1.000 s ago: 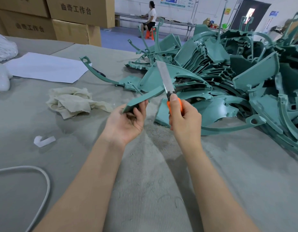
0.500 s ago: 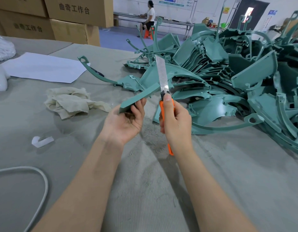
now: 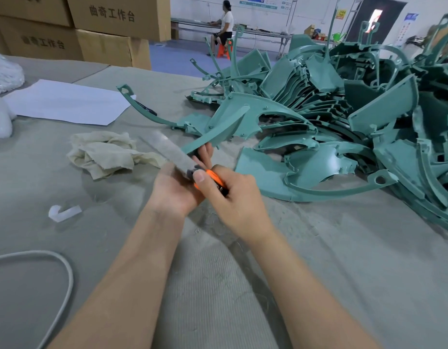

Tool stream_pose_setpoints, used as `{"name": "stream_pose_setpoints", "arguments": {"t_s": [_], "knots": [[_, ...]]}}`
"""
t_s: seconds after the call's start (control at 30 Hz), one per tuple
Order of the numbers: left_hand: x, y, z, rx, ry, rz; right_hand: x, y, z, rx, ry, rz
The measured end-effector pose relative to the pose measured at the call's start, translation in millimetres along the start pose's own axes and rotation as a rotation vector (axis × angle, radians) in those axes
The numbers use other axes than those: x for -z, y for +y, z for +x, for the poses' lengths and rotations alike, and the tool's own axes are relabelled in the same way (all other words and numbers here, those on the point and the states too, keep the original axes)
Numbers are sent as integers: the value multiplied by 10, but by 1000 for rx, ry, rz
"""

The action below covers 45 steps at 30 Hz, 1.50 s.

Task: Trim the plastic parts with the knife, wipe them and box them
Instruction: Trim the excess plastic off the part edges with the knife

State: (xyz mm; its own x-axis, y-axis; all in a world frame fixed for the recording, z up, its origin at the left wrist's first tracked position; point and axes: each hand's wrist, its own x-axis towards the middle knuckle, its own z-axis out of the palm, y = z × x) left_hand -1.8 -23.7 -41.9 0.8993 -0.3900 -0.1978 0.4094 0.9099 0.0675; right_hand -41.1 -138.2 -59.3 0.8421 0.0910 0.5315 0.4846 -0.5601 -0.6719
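My left hand [image 3: 173,190] grips the near end of a curved teal plastic part [image 3: 217,132] that rises up and to the right, above the table. My right hand [image 3: 233,200] is closed around the orange handle of a utility knife [image 3: 176,154]. The long blade is blurred and points up and to the left, across my left hand and below the part's lower end. A big heap of teal plastic parts [image 3: 343,117] covers the table's right side. A crumpled beige rag [image 3: 104,152] lies left of my hands.
Grey felt covers the table [image 3: 318,260]. A white sheet of paper [image 3: 66,102] and a small white plastic scrap [image 3: 63,212] lie on the left, with a white cable [image 3: 66,268] at the near left. Cardboard boxes [image 3: 104,28] stand at the back left. A person sits far behind.
The knife blade swung from pointing up against the part's edge to pointing up-left across my left hand. My right hand moved down and closer to my left hand.
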Motion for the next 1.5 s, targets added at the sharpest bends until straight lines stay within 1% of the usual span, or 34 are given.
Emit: {"name": "stream_pose_setpoints", "arguments": {"t_s": [0.07,0.1,0.2,0.27,0.33,0.47,0.57,0.67,0.93,1.07,1.17,1.23,1.27,1.3,1.33,1.4,1.43,1.5], "knots": [[0,3,-9,32,-31,9,18,-8,-1,40,-20,40],[-6,-1,5,29,-20,22,34,-10,5,44,-4,60],[-31,-8,49,-23,28,93,98,6,40,-23,105,74],[-29,-1,43,30,25,78,125,32,60,-90,183,70],[-42,-8,-2,78,-25,79,135,54,69,-132,229,69],[-90,-42,-36,129,-55,77,115,47,69,-138,270,84],[-68,-82,25,180,11,111,105,28,68,-133,301,129],[-47,-144,58,210,-3,117,88,12,58,-111,289,108],[-67,-187,3,209,-17,164,159,20,46,-29,227,120],[-64,-117,-16,148,-88,95,216,7,57,-14,149,114],[-67,24,-24,146,-226,0,316,-2,97,-112,195,225],[-43,103,0,97,-278,-9,403,53,138,-270,251,327],[-31,110,12,86,-300,8,452,100,155,-369,249,327],[-28,90,24,81,-308,51,500,158,168,-466,209,273],[-28,60,37,74,-299,113,548,210,172,-550,133,193],[-61,-54,47,50,-257,259,614,284,159,-646,-47,101],[-84,-117,46,37,-233,313,629,302,147,-656,-114,87],[-89,-223,58,11,-198,376,618,315,127,-611,-190,36]]}}
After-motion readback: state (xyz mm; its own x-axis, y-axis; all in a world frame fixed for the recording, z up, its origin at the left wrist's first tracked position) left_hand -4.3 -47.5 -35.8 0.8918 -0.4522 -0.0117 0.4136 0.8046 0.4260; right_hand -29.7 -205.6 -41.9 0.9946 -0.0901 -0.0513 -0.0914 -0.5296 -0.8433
